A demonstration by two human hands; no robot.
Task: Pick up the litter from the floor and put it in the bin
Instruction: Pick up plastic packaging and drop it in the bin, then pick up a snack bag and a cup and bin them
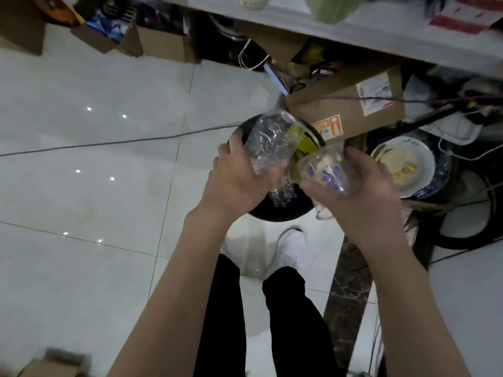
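My left hand (234,180) grips a crushed clear plastic bottle (269,142) with a yellow-green label, held over the round black bin (283,213). My right hand (362,191) holds a clear plastic cup (326,170) with purple print and pale scraps inside, at the bin's right edge. Both items hang above the bin's opening. Some clear plastic and yellow wrapping lie inside the bin, partly hidden by my hands.
A brown cardboard box (351,104) rests just behind the bin. A white bowl (424,164) with food scraps sits at the right among cables. More boxes (163,44) line the far wall under a shelf (353,31). A thin cord (109,144) crosses the white tiles.
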